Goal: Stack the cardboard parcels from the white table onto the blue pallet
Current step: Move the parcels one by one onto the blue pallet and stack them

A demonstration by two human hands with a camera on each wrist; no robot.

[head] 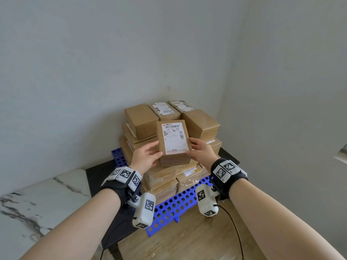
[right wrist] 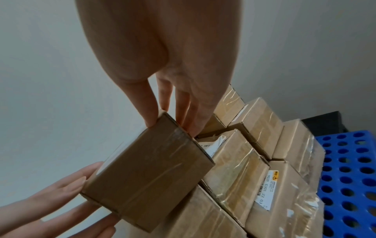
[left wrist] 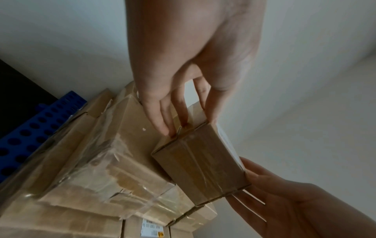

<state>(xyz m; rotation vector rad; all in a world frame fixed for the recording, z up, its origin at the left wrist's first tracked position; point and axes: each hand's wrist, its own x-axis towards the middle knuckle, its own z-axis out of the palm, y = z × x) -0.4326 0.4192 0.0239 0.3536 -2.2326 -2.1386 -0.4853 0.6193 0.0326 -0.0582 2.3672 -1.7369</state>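
Head view: parcel (head: 173, 141) underside hidden (hands (head: 145, 159) grip).

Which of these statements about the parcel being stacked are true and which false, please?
1. Both the left hand and the right hand hold the labelled parcel. True.
2. The pallet is red. False: it is blue.
3. The held parcel's shipping label faces up. True.
4. The pallet holds no other parcels. False: a stack of parcels sits on it.
5. The marble table lies on the person's right. False: left.
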